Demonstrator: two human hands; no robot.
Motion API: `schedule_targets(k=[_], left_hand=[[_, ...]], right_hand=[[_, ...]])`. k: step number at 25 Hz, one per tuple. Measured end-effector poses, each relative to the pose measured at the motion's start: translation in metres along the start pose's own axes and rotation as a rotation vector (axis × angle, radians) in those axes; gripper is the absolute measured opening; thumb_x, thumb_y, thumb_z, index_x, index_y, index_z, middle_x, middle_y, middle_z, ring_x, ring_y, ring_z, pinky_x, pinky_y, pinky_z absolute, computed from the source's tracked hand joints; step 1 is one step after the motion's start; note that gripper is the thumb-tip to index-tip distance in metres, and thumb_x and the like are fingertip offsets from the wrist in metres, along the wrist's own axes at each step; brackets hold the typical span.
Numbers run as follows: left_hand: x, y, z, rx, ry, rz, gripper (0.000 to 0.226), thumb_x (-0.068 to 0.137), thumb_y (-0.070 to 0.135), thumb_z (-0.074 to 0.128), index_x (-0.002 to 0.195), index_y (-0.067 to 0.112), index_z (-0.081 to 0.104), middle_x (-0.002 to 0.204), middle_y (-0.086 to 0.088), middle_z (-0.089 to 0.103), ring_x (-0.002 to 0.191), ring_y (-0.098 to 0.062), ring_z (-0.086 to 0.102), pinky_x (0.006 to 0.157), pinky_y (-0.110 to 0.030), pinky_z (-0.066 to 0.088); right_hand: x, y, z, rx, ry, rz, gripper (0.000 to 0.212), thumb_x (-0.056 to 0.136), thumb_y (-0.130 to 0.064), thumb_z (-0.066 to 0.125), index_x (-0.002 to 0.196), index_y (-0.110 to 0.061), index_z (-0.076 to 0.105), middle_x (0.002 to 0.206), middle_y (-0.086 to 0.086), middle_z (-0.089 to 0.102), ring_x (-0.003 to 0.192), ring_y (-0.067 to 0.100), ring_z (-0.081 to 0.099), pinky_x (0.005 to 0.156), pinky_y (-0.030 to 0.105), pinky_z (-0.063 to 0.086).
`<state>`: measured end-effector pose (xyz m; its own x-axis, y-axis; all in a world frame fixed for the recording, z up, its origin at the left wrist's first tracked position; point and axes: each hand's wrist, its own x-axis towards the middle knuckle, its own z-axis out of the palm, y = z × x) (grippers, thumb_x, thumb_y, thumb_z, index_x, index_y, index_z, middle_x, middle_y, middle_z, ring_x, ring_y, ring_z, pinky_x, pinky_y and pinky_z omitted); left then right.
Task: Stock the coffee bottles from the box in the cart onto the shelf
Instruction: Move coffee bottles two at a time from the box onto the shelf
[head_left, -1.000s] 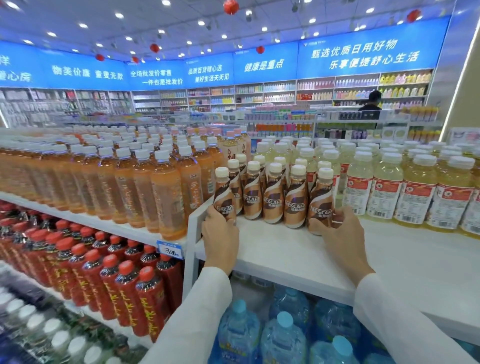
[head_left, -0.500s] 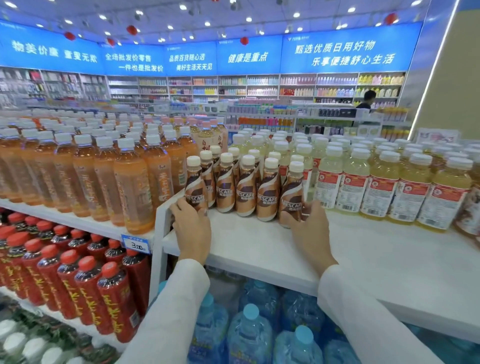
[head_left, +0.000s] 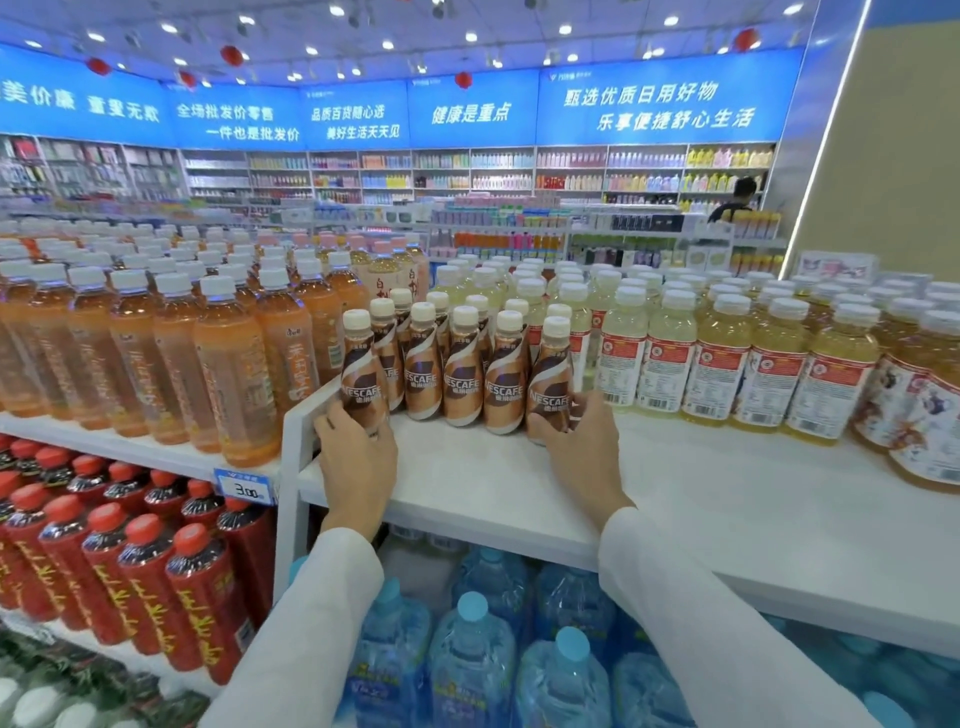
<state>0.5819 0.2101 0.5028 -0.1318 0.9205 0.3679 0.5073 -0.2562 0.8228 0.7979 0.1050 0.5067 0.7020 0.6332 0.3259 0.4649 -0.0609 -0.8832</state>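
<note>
Several brown Nescafe coffee bottles (head_left: 462, 374) with cream caps stand upright in rows at the left end of the white top shelf (head_left: 701, 499). My left hand (head_left: 356, 457) grips the base of the leftmost front coffee bottle (head_left: 361, 369), which stands on the shelf by its left wall. My right hand (head_left: 582, 452) grips the base of the rightmost front coffee bottle (head_left: 550, 376), also standing on the shelf. The box and the cart are out of view.
Orange tea bottles (head_left: 234, 374) fill the neighbouring shelf on the left. Pale yellow drink bottles (head_left: 722, 364) stand right of the coffee. Red-capped bottles (head_left: 156, 566) and blue water jugs (head_left: 467, 654) sit on lower shelves. A person (head_left: 737, 200) stands far back right.
The view has drifted left and nearer the shelf. Both hands stay on the outer front coffee bottles, which remain standing on the shelf.
</note>
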Motion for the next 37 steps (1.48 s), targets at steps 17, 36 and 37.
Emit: schedule_targets(k=[17,36,37], left_hand=[[-0.202,-0.085,-0.131,-0.147,0.031,-0.093,0.024,0.098,0.036,0.06,0.119,0.026,0.067,0.107,0.006,0.071,0.094,-0.011,0.067,0.087,-0.033,0.055],[-0.387,-0.342,-0.308,-0.045,0.378,-0.976,0.02,0.096,0.044,0.062,0.108,0.03,0.068,0.106,0.011,0.07,0.098,-0.005,0.066,0.084,-0.029,0.052],[-0.388,-0.351,-0.314,-0.045,0.373,-0.999,0.019,0.096,0.044,0.061,0.108,0.03,0.067,0.106,0.014,0.069,0.098,-0.004,0.065,0.083,-0.028,0.052]], right_hand=[[-0.203,0.004,-0.087,0.18,-0.313,-0.092,0.023,0.091,-0.04,0.067,0.112,-0.046,0.061,0.113,-0.034,0.059,0.109,-0.01,0.055,0.09,0.019,0.043],[-0.443,0.05,0.2,-0.102,-1.279,0.229,0.019,0.09,-0.009,0.071,0.092,-0.027,0.065,0.101,0.0,0.071,0.083,-0.002,0.065,0.075,0.011,0.05],[-0.45,0.048,0.211,-0.134,-1.324,0.205,0.02,0.091,-0.014,0.071,0.094,-0.033,0.064,0.102,-0.005,0.07,0.092,0.004,0.066,0.083,0.019,0.051]])
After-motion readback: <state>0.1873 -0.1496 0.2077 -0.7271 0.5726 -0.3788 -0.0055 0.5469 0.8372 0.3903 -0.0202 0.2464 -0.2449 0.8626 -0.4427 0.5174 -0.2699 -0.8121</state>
